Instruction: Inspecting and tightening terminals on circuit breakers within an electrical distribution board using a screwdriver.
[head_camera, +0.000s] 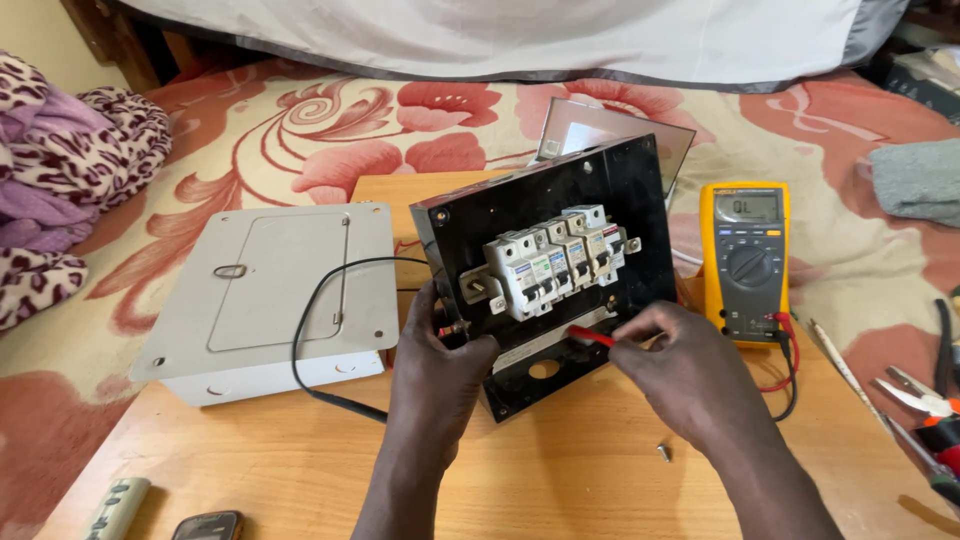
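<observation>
Left of the black sheet-metal breaker panel (560, 290) sits a pale grey metal enclosure cover (270, 295) on the light wooden table (560, 470), with a thin black test lead (310, 340) looping across it toward the panel. The left hand (440, 360) is closed around the panel's lower left edge, propping it tilted up. The panel looks rigid and fairly heavy, with thin edges that could bite; its outer rim seems the safest hold. The row of white plastic circuit breakers (555, 255) on its rail looks brittle at the levers. The right hand (680, 365) pinches a slim red test probe (592, 336), tip against the panel below the breakers. Right of the panel lies a yellow digital multimeter (745, 260).
</observation>
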